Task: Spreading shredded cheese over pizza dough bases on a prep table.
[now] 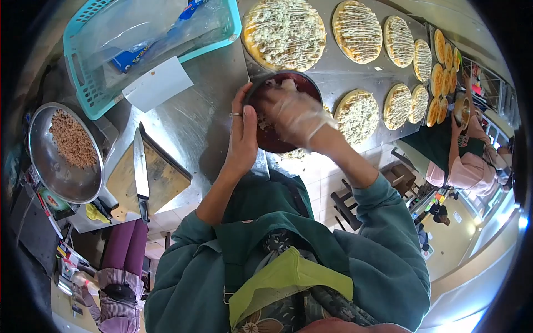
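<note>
My left hand, bare with a ring on one finger, grips the near left side of a dark red bowl. My right hand wears a clear plastic glove and reaches down inside this bowl. Motion blurs it, and its fingertips are hidden. White crumbly food, perhaps grated cheese, shows beside the fingers. Just beyond the bowl lies a large round pizza with white crumbs over sauce stripes. Another crumb-topped pizza lies to the right of the bowl.
Striped pizzas continue along the steel table. At left are a turquoise basket of plastic bags, a knife on a cutting board, and a steel bowl of brown crumbles. Co-workers stand right and left.
</note>
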A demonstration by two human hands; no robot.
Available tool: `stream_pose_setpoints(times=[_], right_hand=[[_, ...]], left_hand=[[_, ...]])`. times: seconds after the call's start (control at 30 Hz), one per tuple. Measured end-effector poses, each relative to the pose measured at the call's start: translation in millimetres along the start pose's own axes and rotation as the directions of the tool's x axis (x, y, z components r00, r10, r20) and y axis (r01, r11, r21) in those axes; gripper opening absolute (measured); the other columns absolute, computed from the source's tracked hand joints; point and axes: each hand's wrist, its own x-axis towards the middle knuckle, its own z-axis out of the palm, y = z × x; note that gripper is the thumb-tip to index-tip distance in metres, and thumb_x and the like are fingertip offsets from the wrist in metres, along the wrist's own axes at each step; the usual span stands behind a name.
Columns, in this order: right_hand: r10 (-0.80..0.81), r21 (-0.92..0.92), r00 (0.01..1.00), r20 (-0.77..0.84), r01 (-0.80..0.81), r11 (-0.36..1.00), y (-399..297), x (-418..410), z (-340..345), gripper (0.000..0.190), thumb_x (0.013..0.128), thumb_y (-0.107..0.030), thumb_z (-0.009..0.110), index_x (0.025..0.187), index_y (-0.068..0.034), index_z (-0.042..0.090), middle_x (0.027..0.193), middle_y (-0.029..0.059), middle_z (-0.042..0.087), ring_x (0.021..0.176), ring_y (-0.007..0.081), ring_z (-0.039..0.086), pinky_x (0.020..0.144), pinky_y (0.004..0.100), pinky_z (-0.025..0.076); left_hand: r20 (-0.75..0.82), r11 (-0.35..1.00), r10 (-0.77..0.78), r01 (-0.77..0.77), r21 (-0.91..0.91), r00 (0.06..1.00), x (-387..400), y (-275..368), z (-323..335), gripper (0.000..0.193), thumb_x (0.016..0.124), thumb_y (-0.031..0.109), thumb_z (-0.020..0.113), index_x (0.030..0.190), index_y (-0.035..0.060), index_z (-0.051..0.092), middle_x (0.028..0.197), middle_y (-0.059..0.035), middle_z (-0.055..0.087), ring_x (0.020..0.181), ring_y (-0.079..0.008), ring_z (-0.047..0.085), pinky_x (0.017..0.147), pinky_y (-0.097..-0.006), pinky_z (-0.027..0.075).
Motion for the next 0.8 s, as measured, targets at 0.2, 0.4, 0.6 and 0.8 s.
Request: stream_pose_setpoints(times=[0.2, 0.4, 0.6, 0.8], right_hand=[[0.065, 0.129, 0.998, 0.024, -0.067, 0.989, 20.9, -27.6, 9.2, 0.033, 0.079, -0.001, 0.052, 0.111, -0.009, 0.057, 0.1, 0.0143, 0.06, 0.091, 0.0331, 0.061, 0.076, 0.04, 0.051], [0.314, 0.112, 0.943, -0.108, -0.302, 0.947, 22.7, -33.5, 53.4, 0.028, 0.087, -0.013, 0.047, 0.113, -0.009, 0.054, 0.1, 0.0182, 0.059, 0.085, 0.0368, 0.061, 0.069, 0.0454, 0.05], [0.402, 0.52, 0.916, -0.007, -0.34, 0.784, -10.1, -41.6, 62.0, 0.023, 0.082, -0.013, 0.058, 0.103, -0.006, 0.06, 0.103, 0.0219, 0.06, 0.09, 0.0383, 0.06, 0.076, 0.0433, 0.05], [0.413, 0.927, 0.862, 0.295, -0.154, -0.341, 4.9, -34.2, 53.4, 0.028, 0.088, -0.019, 0.063, 0.111, -0.003, 0.059, 0.105, 0.0069, 0.062, 0.099, 0.0173, 0.06, 0.085, 0.0311, 0.05]], left_hand=[[-0.007, 0.978, -0.107, 0.104, -0.179, 0.994, 6.6, 12.8, -2.4, 0.051, 0.101, 0.036, 0.032, 0.138, 0.0023, 0.028, 0.126, -0.0134, 0.046, 0.114, -0.0184, 0.046, 0.099, -0.0315, 0.035], [-0.023, 0.954, 0.153, -0.141, 0.264, 0.988, -4.5, 4.4, 20.8, 0.055, 0.098, 0.034, 0.041, 0.137, -0.0024, 0.028, 0.133, -0.0205, 0.039, 0.122, -0.0315, 0.04, 0.104, -0.0388, 0.03], [-0.068, 0.919, 0.164, -0.128, 0.373, 0.984, -15.3, 3.4, 29.7, 0.057, 0.097, 0.034, 0.042, 0.137, -0.0041, 0.027, 0.135, -0.0225, 0.035, 0.124, -0.0344, 0.037, 0.105, -0.0406, 0.027], [-0.022, 0.95, 0.154, -0.141, 0.279, 0.988, -13.0, -2.0, 26.9, 0.055, 0.1, 0.036, 0.033, 0.138, -0.0027, 0.024, 0.135, -0.0198, 0.036, 0.124, -0.0279, 0.038, 0.105, -0.0377, 0.027]])
